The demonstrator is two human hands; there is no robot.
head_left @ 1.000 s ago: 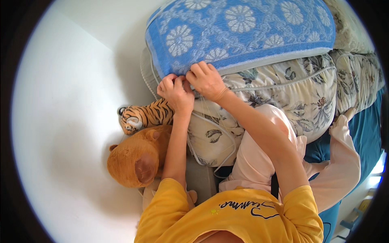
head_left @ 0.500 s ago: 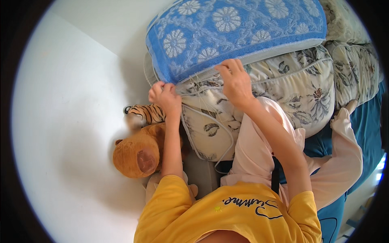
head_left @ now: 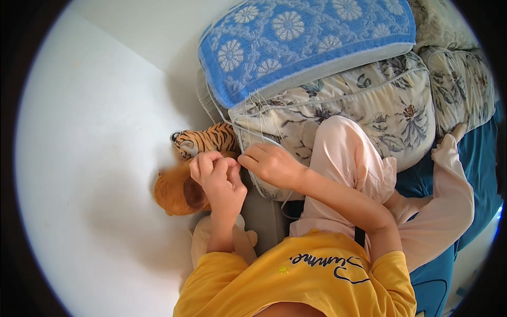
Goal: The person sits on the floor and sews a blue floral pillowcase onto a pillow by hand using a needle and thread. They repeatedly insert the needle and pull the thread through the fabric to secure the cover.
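While both bare hands are held close together in front of the lap, a few thin, pale, slack threads (head_left: 261, 108) are seen trailing from near the lower left corner of a blue woven towel with white flower medallions (head_left: 288, 45), down across a plump cream cushion printed with grey leaves and flowers (head_left: 369, 100). The left hand (head_left: 219, 178) is raised, fingers bent, thumb drawn in toward the index finger; the right hand (head_left: 270, 165) is turned back-up, fingers curled, its tips brought up to those of the left. Both grips are read as pinched; whether a thread is caught between the fingertips cannot be made out. As to progress, judged only from how things lie: the towel is spread over a pale grey padded block (head_left: 369, 55), and the handling is taken to be partway, since threads are left loose below the towel's edge, with no knot or wound bundle discernible. Past the left hand, an orange, black-striped plush tiger (head_left: 208, 140) is lodged by the white wall (head_left: 100, 158); nearer, a rounded brown plush animal (head_left: 170, 193) is partly covered by that hand. A pale beige plush toy (head_left: 244, 241) is lying beneath the left forearm.
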